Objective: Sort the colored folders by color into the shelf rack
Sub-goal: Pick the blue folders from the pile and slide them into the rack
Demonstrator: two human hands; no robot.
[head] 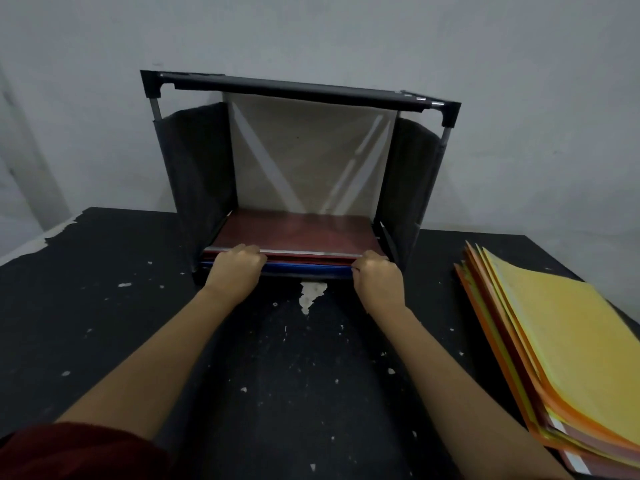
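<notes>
While both hands curl shut on the front edge of the red folders (298, 233) inside the shelf rack (294, 91), left grip (237, 270) and right grip (377, 277) apart, the mixed stack (554, 341) lies right of it.

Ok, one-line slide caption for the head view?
Both hands grip red folders inside the shelf rack.

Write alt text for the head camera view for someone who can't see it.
Both hands, left hand and right hand, grip the front edge of red folders stacked over blue folders at the bottom of a dark shelf rack. A fanned pile of yellow and orange folders lies to the right on the scuffed black table.
</notes>
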